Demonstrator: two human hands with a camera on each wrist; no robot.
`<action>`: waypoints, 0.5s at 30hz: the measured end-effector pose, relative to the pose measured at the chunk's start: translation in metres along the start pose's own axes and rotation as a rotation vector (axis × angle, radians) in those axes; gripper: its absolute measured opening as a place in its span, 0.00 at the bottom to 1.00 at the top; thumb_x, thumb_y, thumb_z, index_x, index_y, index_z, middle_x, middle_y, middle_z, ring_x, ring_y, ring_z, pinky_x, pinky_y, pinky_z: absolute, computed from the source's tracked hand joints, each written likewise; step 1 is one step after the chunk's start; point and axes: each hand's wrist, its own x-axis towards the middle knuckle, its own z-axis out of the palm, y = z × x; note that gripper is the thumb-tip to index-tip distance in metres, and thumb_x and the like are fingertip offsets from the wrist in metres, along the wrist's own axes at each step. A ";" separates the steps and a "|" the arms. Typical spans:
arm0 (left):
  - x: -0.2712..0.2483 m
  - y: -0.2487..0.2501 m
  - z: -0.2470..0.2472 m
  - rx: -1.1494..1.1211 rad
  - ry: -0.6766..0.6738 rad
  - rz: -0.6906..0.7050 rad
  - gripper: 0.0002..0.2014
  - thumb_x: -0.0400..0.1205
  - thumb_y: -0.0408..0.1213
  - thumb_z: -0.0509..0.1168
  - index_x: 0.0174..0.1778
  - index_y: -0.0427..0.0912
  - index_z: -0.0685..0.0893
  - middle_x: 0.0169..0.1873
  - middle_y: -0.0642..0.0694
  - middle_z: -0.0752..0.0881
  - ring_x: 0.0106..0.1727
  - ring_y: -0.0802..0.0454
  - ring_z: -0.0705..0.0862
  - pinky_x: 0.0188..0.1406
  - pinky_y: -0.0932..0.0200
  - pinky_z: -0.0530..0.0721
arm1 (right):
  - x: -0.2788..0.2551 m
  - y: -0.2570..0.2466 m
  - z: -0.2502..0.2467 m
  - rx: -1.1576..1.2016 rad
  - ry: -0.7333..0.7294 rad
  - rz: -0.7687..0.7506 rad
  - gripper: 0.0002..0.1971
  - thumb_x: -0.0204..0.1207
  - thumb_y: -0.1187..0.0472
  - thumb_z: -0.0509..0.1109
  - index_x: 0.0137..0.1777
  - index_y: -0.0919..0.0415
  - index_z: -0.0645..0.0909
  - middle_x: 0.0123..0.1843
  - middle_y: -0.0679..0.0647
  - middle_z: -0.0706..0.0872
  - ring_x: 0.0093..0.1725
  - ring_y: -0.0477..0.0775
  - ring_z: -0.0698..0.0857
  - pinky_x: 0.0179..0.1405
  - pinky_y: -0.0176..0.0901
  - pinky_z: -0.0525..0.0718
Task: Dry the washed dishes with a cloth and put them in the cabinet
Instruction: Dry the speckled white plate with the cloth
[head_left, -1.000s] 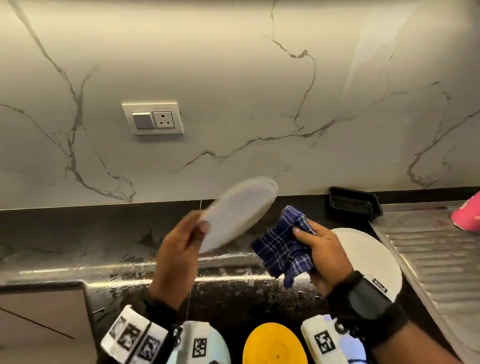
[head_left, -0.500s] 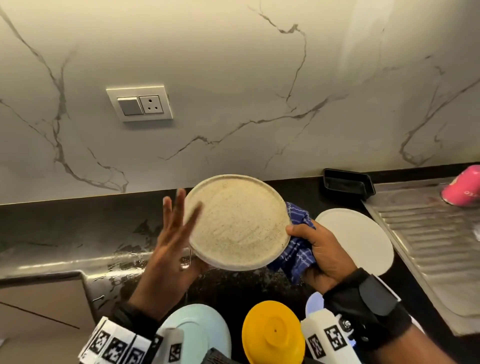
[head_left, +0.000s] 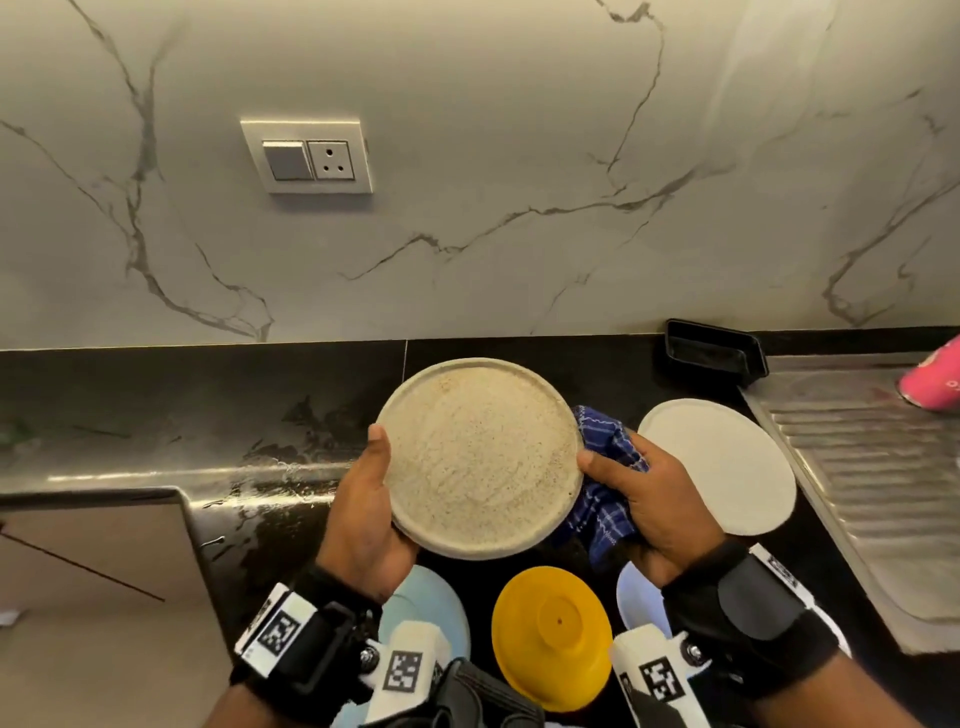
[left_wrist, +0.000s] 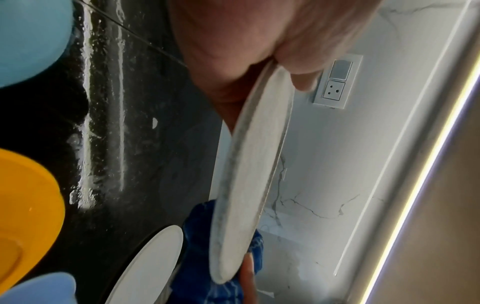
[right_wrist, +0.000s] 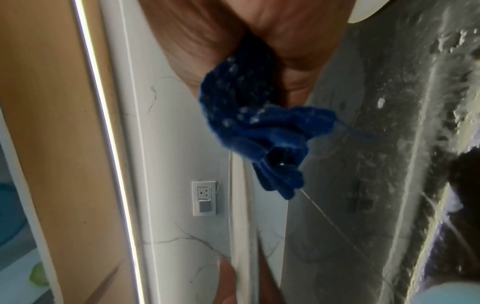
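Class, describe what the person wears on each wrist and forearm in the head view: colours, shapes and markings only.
Both hands are bare, with no gloves or sleeves in view. The left hand has a black wrist strap bearing white blocks printed with black square codes. The right hand has a wider black band with a dark grey panel, and a white block with the same kind of code.

Black wrist straps (head_left: 748, 608) and white camera mounts (head_left: 402, 670) with square black-and-white markers, bare hands (head_left: 363, 519).
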 end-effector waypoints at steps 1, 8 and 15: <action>-0.001 0.000 0.001 0.005 0.036 0.055 0.34 0.84 0.64 0.60 0.82 0.48 0.73 0.75 0.34 0.80 0.74 0.28 0.79 0.72 0.17 0.71 | 0.000 -0.002 -0.001 -0.048 0.042 -0.038 0.19 0.78 0.68 0.71 0.69 0.61 0.83 0.61 0.62 0.90 0.60 0.66 0.89 0.64 0.68 0.84; -0.012 0.008 0.022 0.244 0.047 0.377 0.23 0.88 0.52 0.53 0.77 0.48 0.77 0.67 0.44 0.88 0.68 0.41 0.87 0.66 0.28 0.83 | 0.010 -0.038 0.016 -0.507 0.058 -0.439 0.23 0.80 0.75 0.65 0.70 0.52 0.74 0.62 0.46 0.85 0.58 0.40 0.86 0.58 0.35 0.85; -0.009 0.016 0.052 0.393 -0.093 0.510 0.25 0.88 0.49 0.52 0.77 0.41 0.77 0.68 0.40 0.87 0.71 0.41 0.85 0.71 0.38 0.82 | 0.013 -0.031 0.088 -1.180 -0.346 -0.869 0.32 0.78 0.71 0.68 0.83 0.55 0.69 0.82 0.56 0.72 0.82 0.56 0.70 0.79 0.54 0.72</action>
